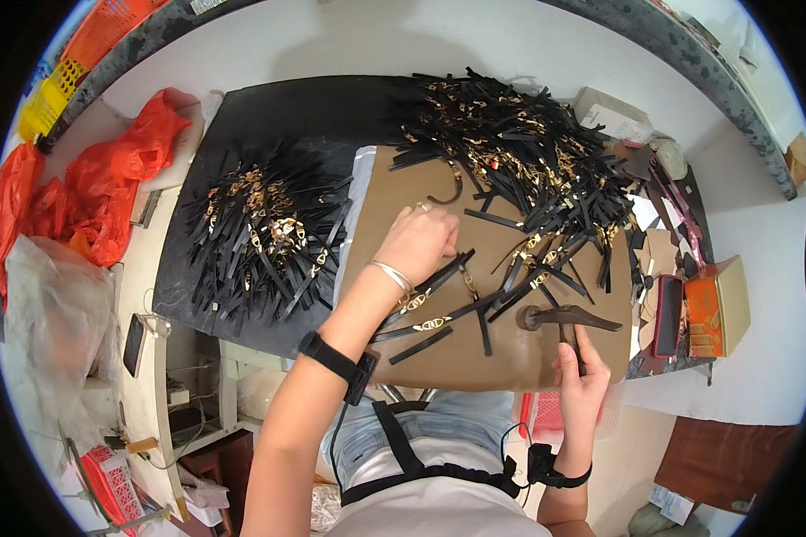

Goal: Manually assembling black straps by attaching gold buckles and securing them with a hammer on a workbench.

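My right hand is wrapped round the handle of a hammer, whose dark metal head lies level over the near right of a brown mat. Over the middle of that mat my left hand is closed, knuckles up. What its fingers hold, if anything, is hidden beneath it. Black straps with gold chain-link fittings lie just below the left hand. Beyond it sits a curved black strap with a gold fitting. Several more straps lie between the two hands.
A big heap of black straps with gold fittings covers the far right. A smaller heap sits on the black tabletop at left. Along the right edge are scraps, a phone and an orange box. Red bags hang far left.
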{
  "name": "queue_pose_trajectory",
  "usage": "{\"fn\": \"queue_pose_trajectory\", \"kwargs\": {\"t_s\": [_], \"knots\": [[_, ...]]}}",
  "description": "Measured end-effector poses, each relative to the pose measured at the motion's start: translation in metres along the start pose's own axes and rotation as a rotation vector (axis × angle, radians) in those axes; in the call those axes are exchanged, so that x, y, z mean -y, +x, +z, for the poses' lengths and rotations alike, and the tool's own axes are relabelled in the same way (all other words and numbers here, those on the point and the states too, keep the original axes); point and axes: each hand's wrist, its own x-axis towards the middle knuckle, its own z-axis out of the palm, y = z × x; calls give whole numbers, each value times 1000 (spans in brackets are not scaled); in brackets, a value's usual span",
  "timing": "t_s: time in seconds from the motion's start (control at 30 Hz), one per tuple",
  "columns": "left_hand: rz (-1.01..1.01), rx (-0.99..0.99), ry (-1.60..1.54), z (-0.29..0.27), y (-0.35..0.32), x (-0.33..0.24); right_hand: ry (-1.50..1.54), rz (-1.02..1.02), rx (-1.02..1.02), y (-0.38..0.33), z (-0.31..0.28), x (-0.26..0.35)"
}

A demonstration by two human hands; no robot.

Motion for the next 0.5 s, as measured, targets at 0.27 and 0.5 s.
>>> {"fn": "queue_pose_trajectory", "kwargs": {"t_s": [0.27, 0.5], "knots": [[-608, -231, -470, -22, -72, 23, -32, -103, 61, 9, 19, 23], [-794, -254, -650, -12, -122, 23, -172, -498, 240, 27, 84, 76]]}}
